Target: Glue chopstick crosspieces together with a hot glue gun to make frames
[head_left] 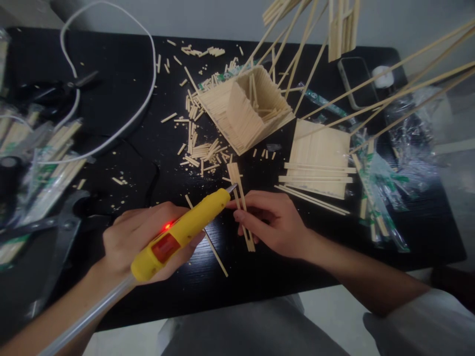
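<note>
My left hand (148,222) is wrapped round a yellow hot glue gun (193,222) with a lit red light and a clear glue stick (87,316) out of its back end. Between the thumb and fingers of my right hand (272,217) is a small bundle of wooden sticks (241,198), side by side with a gap between some. The gun's metal tip touches or nearly touches these sticks near their upper part. Under the gun a single loose stick (215,252) lies slantwise on the black table (267,277).
A box built of sticks (245,113) stands at the back middle amid cut stick pieces (204,153). To its right lies a flat stick panel (322,153). Long sticks (393,94) jut across the upper right. Pliers (70,222), wrapped chopsticks (55,173), a white cable (154,59) and a phone (356,83) lie around.
</note>
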A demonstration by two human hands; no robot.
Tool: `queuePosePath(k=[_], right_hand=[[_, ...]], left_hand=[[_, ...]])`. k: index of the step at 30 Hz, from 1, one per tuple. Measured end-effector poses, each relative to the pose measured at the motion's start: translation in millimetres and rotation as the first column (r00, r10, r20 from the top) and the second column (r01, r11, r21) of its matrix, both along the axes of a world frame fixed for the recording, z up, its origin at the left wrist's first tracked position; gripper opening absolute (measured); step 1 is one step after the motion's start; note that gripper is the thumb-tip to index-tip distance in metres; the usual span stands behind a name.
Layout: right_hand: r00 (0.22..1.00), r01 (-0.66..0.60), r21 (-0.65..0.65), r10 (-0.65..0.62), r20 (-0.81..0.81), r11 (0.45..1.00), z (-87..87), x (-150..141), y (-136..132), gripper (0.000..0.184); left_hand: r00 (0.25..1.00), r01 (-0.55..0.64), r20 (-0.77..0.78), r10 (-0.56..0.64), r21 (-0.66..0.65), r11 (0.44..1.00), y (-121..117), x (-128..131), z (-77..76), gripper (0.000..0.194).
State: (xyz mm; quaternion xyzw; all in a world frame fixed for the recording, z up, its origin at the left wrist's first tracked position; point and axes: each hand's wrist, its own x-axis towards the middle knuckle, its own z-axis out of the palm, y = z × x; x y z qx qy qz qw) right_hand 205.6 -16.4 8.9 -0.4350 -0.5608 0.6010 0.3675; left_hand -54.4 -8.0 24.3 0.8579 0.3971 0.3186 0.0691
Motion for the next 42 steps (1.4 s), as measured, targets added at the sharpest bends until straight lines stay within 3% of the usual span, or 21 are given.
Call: queuePosePath(k=[5, 10, 21, 29, 33, 36, 42], right_hand=[[0.999, -0.004, 0.035, 0.002, 0.041, 0.999, -1.4, 1, 0, 0.024], [0.999, -0.005, 0.047, 0.003, 0.043, 0.999, -1.7, 1, 0, 0.023], [1.000, 0.025, -0.027, -0.025, -0.001, 0.999, 0.8, -1, 1, 0.021], [0.998, 0.038, -0.114, -0.042, -0.037, 0.993, 1.4, -2, 0, 0.023], [0.996, 0.021, -0.243, -0.043, -0.084, 0.970, 1.3, -1, 2, 0.031], [0.991, 0.007, -0.323, -0.050, -0.124, 0.946, 1.2, 0, 5, 0.035], [0.975, 0.082, -0.294, -0.137, -0.173, 0.952, 0.4, 2, 11, 0.029]], left_hand=[[1.000, -0.001, -0.008, 0.001, 0.000, 1.000, -1, 1, 3.3, 0.008], [0.996, -0.079, -0.045, 0.076, -0.069, 0.994, -9, -2, -0.7, 0.011], [0.999, -0.034, 0.001, 0.034, -0.013, 0.999, -2, -4, 1.3, 0.007], [1.000, -0.014, 0.004, 0.013, 0.031, 0.999, -1, -2, 0.9, 0.006], [0.998, -0.051, -0.032, 0.049, -0.068, 0.996, -3, -4, -0.4, 0.007], [0.999, 0.010, -0.046, -0.012, -0.048, 0.999, 0, -4, 1.1, 0.008], [0.999, -0.035, 0.000, 0.035, 0.005, 0.999, 4, -1, 0.9, 0.014]])
